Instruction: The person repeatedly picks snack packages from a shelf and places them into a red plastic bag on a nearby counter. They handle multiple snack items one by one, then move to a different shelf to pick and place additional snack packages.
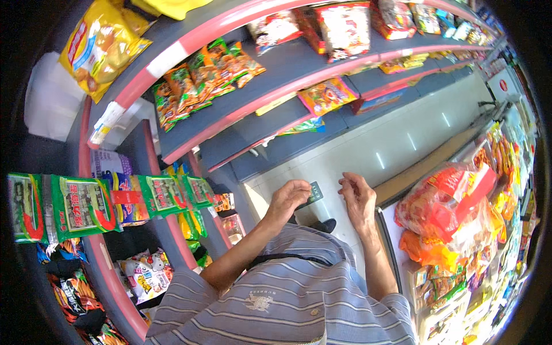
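Both of my hands hang in front of my body, above the tiled floor of a shop aisle. My left hand (290,198) has its fingers bent and apart from the thumb, with nothing seen in it. Level with it, my right hand (357,194) is loosely curled and holds nothing that shows. Neither hand touches a shelf or a package. A dark green exit sign (316,193) lies on the floor between them, seen just beside the left fingertips. The shelf nearest ahead bears a bright orange snack packet (327,95) and a group of orange-green snack bags (194,77).
Green seaweed snack packs (86,206) hang in a strip at my left, before red-edged shelves (116,276). A yellow chip bag (99,51) stands at upper left. At my right, a display counter (390,241) carries red plastic-wrapped packages (444,202).
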Demonstrator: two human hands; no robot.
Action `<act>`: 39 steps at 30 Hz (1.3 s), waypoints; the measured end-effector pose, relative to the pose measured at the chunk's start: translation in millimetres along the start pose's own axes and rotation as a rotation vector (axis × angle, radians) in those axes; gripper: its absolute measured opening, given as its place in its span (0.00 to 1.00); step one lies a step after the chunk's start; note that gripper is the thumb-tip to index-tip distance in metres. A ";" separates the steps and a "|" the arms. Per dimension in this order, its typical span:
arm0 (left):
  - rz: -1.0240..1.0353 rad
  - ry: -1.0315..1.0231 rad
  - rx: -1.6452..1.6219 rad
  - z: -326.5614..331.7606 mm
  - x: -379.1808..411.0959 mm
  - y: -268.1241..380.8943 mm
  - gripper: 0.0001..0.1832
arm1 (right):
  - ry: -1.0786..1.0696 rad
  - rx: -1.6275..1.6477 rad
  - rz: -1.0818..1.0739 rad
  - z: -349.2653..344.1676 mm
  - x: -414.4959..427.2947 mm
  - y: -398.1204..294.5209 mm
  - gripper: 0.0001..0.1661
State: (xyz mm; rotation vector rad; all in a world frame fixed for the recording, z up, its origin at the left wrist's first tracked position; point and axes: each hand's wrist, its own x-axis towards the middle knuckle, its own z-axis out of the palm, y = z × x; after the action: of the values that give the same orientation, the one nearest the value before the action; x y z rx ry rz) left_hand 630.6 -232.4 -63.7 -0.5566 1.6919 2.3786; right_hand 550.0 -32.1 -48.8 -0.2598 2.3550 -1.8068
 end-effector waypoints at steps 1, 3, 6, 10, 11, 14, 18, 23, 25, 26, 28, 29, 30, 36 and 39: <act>0.003 -0.032 0.016 14.0 -2.1 -5.3 0.14 | 0.054 0.013 0.007 -19.1 -9.7 -0.9 0.12; 0.001 -0.112 0.049 40.2 -5.9 -15.6 0.13 | 0.159 -0.019 -0.024 -54.2 -26.6 3.8 0.12; -0.031 -0.167 0.080 70.7 -7.0 -34.6 0.14 | 0.335 -0.171 -0.099 -114.0 -55.6 16.4 0.11; -0.033 -0.234 0.127 112.8 -11.7 -30.6 0.15 | 0.599 -0.323 -0.143 -182.1 -87.7 19.2 0.11; -0.037 -0.266 0.150 118.1 -8.2 -35.2 0.16 | 0.652 -0.350 -0.155 -197.7 -96.4 21.3 0.11; -0.054 -0.305 0.193 131.1 -0.9 -36.2 0.16 | 0.754 -0.409 -0.030 -227.7 -126.3 28.7 0.13; -0.052 -0.352 0.278 147.1 5.6 -28.2 0.17 | 0.917 -0.608 0.011 -251.3 -162.9 41.7 0.16; -0.065 -0.421 0.329 160.0 4.3 -19.1 0.17 | 1.186 -0.581 0.173 -291.0 -215.1 48.0 0.18; -0.075 -0.451 0.343 162.9 4.9 -19.8 0.17 | 1.308 -0.773 0.133 -320.5 -243.0 60.1 0.17; -0.072 -0.463 0.346 164.6 4.8 -20.0 0.17 | 1.381 -0.859 0.145 -335.8 -254.8 65.1 0.16; -0.069 -0.478 0.350 164.6 3.1 -19.7 0.17 | 1.416 -1.016 0.263 -366.1 -283.0 73.2 0.19; -0.071 -0.490 0.358 166.4 3.3 -19.3 0.17 | 1.447 -1.002 0.474 -381.7 -297.2 82.9 0.24; -0.076 -0.504 0.365 168.3 3.1 -18.8 0.17 | 1.435 -1.064 0.553 -399.7 -315.5 99.4 0.27; -0.079 -0.530 0.389 179.1 -0.5 -19.2 0.17 | 1.256 -0.951 0.927 -443.9 -352.9 146.0 0.44; -0.079 -0.524 0.405 187.7 -4.4 -17.9 0.17 | 1.214 -0.923 0.982 -451.5 -359.9 162.4 0.46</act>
State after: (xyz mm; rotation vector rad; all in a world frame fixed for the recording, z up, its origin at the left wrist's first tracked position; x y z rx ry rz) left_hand 603.0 -50.1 -23.7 0.0626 1.7718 1.8253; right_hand 788.5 517.3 -81.9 1.9684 2.7962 -0.2363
